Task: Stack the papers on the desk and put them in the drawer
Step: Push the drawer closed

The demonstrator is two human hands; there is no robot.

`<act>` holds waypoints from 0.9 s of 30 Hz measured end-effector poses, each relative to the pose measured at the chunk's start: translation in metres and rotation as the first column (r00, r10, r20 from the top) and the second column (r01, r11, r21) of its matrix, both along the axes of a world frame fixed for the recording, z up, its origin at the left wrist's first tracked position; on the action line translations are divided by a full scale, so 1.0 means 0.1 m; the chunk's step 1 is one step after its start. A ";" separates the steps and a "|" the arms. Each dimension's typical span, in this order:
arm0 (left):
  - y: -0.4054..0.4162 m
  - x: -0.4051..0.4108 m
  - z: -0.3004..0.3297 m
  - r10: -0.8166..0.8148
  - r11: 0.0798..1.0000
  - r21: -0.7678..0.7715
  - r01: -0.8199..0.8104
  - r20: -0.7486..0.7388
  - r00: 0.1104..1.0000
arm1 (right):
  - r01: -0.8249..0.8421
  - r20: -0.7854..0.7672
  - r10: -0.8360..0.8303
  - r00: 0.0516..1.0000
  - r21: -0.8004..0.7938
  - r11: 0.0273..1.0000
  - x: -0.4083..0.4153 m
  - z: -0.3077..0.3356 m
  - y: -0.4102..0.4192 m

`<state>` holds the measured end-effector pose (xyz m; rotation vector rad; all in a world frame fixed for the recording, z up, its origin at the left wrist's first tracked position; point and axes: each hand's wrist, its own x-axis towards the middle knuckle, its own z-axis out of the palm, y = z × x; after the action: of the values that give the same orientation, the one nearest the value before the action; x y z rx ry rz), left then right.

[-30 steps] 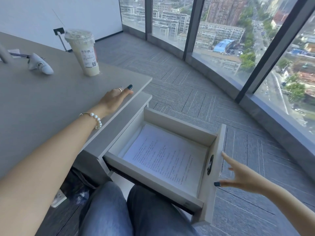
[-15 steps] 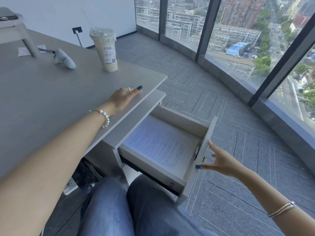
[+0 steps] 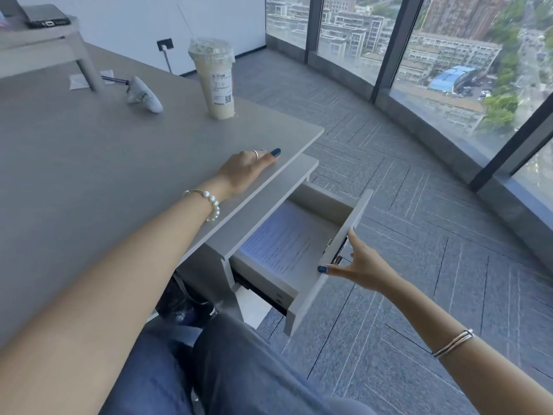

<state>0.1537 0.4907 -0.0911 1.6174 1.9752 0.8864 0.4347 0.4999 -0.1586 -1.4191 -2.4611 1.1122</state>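
Note:
A stack of printed papers (image 3: 287, 241) lies flat inside the grey drawer (image 3: 347, 232), which stands partly pulled out under the desk (image 3: 89, 163). My right hand (image 3: 356, 265) presses flat against the outside of the drawer front, fingers spread, thumb at the front's lower edge. My left hand (image 3: 245, 169) rests palm down on the desk's right edge, fingers apart, holding nothing.
An iced drink cup (image 3: 214, 79) with a straw stands near the desk's far right corner. A small white object (image 3: 143, 95) and a grey stand (image 3: 45, 46) sit further back. Floor-to-ceiling windows (image 3: 419, 55) curve around the carpeted floor on the right. My legs are below the drawer.
The drawer has slid in towards the desk under my right hand, so less of the papers shows. My left hand has stayed on the desk edge.

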 end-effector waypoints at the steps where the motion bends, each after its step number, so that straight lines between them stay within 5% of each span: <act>1: 0.00 0.00 0.00 -0.002 1.000 -0.003 0.002 0.009 1.000 | -0.008 -0.023 0.008 1.000 0.005 1.000 -0.07 0.00 0.00; 15: 0.01 0.01 0.00 0.001 1.000 -0.005 -0.001 0.007 1.000 | -0.071 -0.150 0.087 0.985 0.105 0.992 -1.02 -0.25 0.22; 27: 0.01 0.02 0.05 -0.006 1.000 -0.007 0.006 0.042 0.999 | 0.013 -0.071 0.000 0.997 0.181 0.983 -1.41 -0.41 0.30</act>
<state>0.1559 0.4921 -0.0859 1.5871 1.9420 0.9026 0.2936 0.5302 -0.2001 -1.3117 -2.4355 0.8942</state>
